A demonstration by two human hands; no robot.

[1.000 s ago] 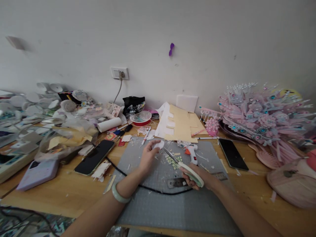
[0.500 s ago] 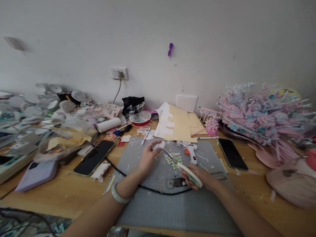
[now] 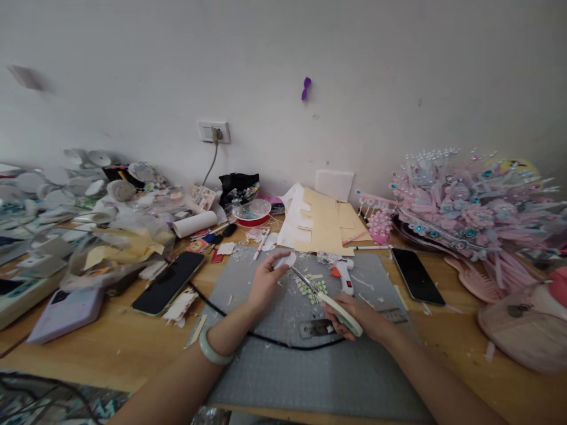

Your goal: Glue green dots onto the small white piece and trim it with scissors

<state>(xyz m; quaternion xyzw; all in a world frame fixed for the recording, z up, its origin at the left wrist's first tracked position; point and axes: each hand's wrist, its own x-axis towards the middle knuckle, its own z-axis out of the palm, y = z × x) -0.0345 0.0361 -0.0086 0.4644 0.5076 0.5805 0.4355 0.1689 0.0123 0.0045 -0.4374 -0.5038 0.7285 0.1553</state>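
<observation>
My left hand [image 3: 266,280] pinches a small white piece of paper [image 3: 289,260] above the grey cutting mat [image 3: 283,378]. In my right hand [image 3: 349,316] is a pair of scissors [image 3: 340,313] with pale handles, its metal blades reaching up and left to the edge of that piece. Whether the blades are closed cannot be made out. Below them lie several small green-and-white pieces [image 3: 311,289]. A white glue gun [image 3: 346,274] rests just beyond my right hand, and a steel ruler [image 3: 316,328] lies partly under it.
A black cable [image 3: 287,344] crosses the mat. Phones lie on both sides, one at left [image 3: 169,283] and one at right [image 3: 417,275]. Beige card sheets [image 3: 325,221] and a red-rimmed spool [image 3: 251,213] stand behind. Pink beaded ornaments [image 3: 469,200] crowd the right; bags and white discs fill the left.
Almost nothing differs. Both hands, the scissors and the white piece keep nearly the same place, with only a very slight shift of the right hand and scissors.
</observation>
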